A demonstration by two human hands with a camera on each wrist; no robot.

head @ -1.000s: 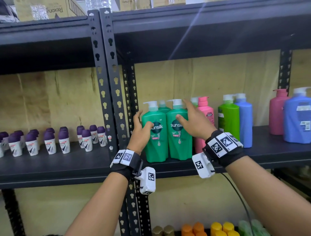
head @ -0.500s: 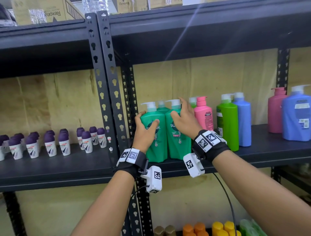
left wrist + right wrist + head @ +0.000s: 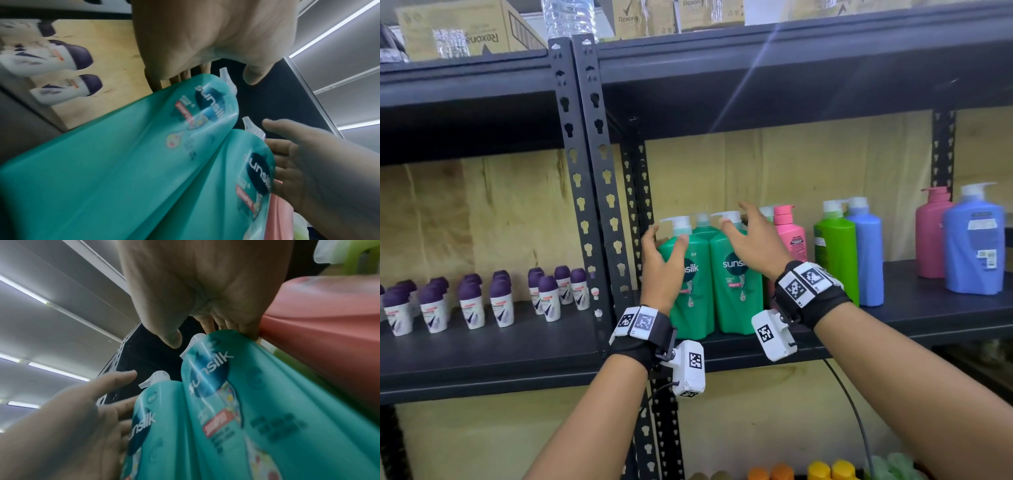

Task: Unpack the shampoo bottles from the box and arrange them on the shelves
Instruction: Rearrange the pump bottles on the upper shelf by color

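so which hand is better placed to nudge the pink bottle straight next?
Right, probably. The right hand hovers open over the right teal bottle, directly beside the pink bottle. The left hand sits at the left teal bottle, with both teal bottles between.

Left bay: I see rows of small roll-on deodorants, white bodies with purple caps, all upright; two of them show blurred in the left wrist view. Top level: cardboard cartons printed Rexona, one with its print upside down, and a clear plastic water bottle between cartons. Behind everything, a plywood back wall. Bottom edge of my head view: orange caps and yellow caps, bodies out of frame.
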